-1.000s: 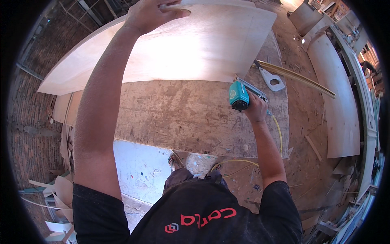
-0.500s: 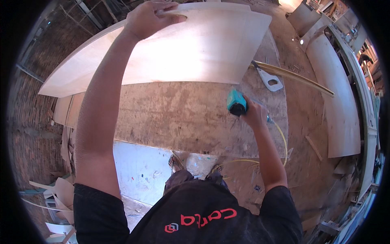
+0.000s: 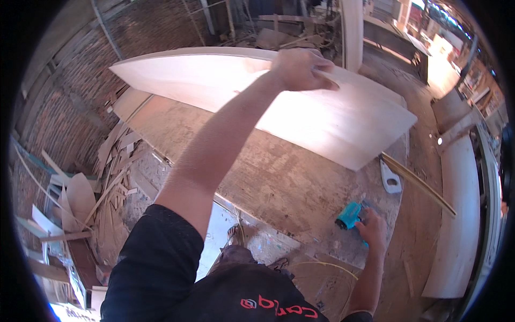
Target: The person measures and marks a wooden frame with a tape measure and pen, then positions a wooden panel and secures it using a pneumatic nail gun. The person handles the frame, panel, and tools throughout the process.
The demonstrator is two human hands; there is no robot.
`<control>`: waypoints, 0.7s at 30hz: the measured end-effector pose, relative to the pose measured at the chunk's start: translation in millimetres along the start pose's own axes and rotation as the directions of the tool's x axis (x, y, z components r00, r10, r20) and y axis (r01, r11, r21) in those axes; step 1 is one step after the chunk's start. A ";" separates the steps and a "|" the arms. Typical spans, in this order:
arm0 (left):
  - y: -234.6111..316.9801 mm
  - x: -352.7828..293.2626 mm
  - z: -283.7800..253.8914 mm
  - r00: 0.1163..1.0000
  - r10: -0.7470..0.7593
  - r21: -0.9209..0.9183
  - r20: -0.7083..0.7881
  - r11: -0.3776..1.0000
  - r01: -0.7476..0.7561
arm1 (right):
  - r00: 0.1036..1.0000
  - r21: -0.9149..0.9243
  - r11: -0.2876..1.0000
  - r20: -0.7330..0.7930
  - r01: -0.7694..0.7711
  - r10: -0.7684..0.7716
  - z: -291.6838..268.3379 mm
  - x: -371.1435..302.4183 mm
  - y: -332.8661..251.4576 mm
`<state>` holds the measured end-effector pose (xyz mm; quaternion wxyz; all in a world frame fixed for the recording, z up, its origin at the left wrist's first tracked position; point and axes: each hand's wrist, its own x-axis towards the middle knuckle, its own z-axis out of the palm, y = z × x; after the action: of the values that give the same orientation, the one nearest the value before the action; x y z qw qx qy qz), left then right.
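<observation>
A pale curved wooden panel (image 3: pixel 322 123) stands on edge on the wooden worktable (image 3: pixel 300 182). My left hand (image 3: pixel 303 71) is closed around its upper edge, fingers over the far side and thumb on the near face. A teal nail gun (image 3: pixel 348 216) rests on the table near its right front corner. Beside it is my right hand (image 3: pixel 372 229), thumb and fingers apart and loose at the tool's handle, which the hand partly hides.
A handsaw (image 3: pixel 390 180) with a white handle and a long yellowish strip (image 3: pixel 429 190) lie at the table's right end. A yellow hose (image 3: pixel 327 264) runs below the table edge. Wood scraps (image 3: pixel 115 177) litter the left floor; a large curved sheet (image 3: pixel 456 214) stands right.
My view has swung left. The nail gun, earlier held in my right hand, is now down on the table with my fingers loosened from it. My left hand still grips the panel's top edge.
</observation>
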<state>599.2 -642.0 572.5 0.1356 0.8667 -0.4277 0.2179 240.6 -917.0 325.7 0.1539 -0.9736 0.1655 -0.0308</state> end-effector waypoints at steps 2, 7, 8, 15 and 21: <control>13.4 -3.1 -6.9 0.998 -0.033 -0.002 0.048 0.999 0.033 | 0.966 -0.033 0.999 -0.257 -0.027 0.017 -36.2 0.6 -27.7; -2.0 -16.0 -10.3 0.998 0.009 -0.059 0.055 0.998 -0.005 | 0.556 -0.166 0.887 -0.725 0.431 -0.406 -126.2 63.1 -155.7; -5.7 -14.6 -9.6 0.997 0.011 -0.068 0.081 0.998 -0.005 | 0.486 -0.220 0.859 -0.747 0.463 -0.454 -138.3 77.7 -181.8; -35.7 -37.3 -31.7 0.796 0.381 0.024 -0.470 0.907 -0.420 | 0.629 -0.359 0.919 -0.679 0.165 -0.379 -144.4 166.3 -273.9; -232.6 -132.5 -126.6 0.822 0.240 0.074 -0.517 0.969 -0.236 | 0.729 -0.341 0.940 -0.637 0.025 -0.251 -138.7 159.9 -263.8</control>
<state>680.8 -359.3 605.6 0.2155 0.7151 -0.4788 0.4614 458.6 -773.4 540.8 -0.0735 -0.9177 0.1389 -0.3649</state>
